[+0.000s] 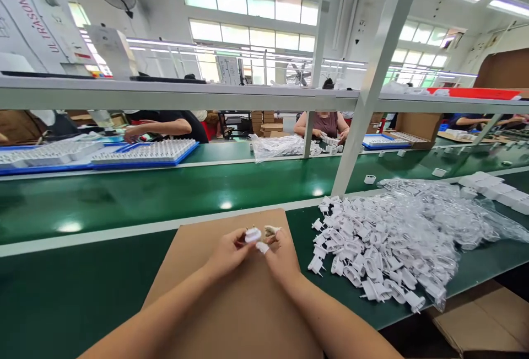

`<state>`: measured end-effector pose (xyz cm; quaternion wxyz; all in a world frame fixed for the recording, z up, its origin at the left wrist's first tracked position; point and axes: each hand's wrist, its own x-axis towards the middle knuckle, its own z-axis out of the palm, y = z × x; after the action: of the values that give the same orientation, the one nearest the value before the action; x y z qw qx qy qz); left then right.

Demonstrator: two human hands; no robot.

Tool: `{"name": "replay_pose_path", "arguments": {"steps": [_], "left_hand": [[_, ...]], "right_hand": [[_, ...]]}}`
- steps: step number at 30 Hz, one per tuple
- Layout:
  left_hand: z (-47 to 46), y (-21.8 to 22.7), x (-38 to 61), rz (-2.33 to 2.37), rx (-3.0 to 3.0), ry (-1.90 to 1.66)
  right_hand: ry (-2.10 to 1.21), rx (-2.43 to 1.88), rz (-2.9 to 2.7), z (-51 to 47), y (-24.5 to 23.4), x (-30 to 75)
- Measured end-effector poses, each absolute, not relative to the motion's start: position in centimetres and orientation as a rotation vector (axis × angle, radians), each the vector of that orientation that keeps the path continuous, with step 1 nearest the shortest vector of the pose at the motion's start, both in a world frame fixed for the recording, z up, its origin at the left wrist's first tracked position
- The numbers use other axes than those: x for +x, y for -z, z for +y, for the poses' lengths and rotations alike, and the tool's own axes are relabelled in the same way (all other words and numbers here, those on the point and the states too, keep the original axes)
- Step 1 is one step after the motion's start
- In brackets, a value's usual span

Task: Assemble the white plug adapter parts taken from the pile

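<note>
My left hand (227, 251) and my right hand (281, 254) meet over a brown cardboard sheet (231, 315) on the green bench. Between their fingertips they pinch a small white plastic plug part (253, 234). White finger cots cover my right fingertips. A big pile of the same white plug parts (372, 248) lies just right of my right hand, spilling from clear plastic bags (446, 204).
A green conveyor belt (165, 193) runs across behind the cardboard. Blue trays of white parts (140, 155) sit beyond it. Other people work at the far side. A slanted white frame post (363, 105) stands right of centre. A cardboard box (483, 320) sits low right.
</note>
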<state>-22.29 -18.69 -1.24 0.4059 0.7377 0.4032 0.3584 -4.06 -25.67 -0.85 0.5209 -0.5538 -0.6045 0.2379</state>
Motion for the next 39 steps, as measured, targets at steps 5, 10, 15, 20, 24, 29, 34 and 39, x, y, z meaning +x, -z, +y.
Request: {"name": "replay_pose_path", "arguments": {"steps": [5, 10, 15, 20, 24, 29, 34, 39], "left_hand": [[-9.2, 0.3, -23.1, 1.514, 1.827, -1.037], [-2.8, -0.3, -24.0, 1.919, 1.766, -0.962], [-0.7, 0.4, -25.6, 2.107, 1.671, -0.888], [-1.7, -0.1, -25.8, 2.259, 1.595, -1.012], [-6.8, -0.3, -23.7, 2.061, 1.756, -1.39], [-16.1, 1.5, -20.6, 1.345, 1.775, -1.258], [-21.2, 2.8, -19.9, 0.983, 1.673, -0.958], [-21.2, 3.4, -19.9, 0.953, 1.626, -0.817]], "right_hand": [[-0.628, -1.351, -1.522, -25.3, 2.1, -4.9], [-0.652, -1.409, -1.629, -24.7, 2.8, -5.2], [-0.829, -1.432, -1.647, -25.1, 2.1, -4.9], [-0.885, -1.431, -1.615, -25.3, 1.4, -4.7], [-0.953, -1.338, -1.609, -25.3, 1.1, -4.6], [-1.236, -1.202, -1.333, -25.2, 1.4, -5.0], [-1.445, -1.162, -1.102, -24.3, 2.2, -5.7], [-1.499, -1.192, -1.018, -23.2, 2.3, -5.2]]}}
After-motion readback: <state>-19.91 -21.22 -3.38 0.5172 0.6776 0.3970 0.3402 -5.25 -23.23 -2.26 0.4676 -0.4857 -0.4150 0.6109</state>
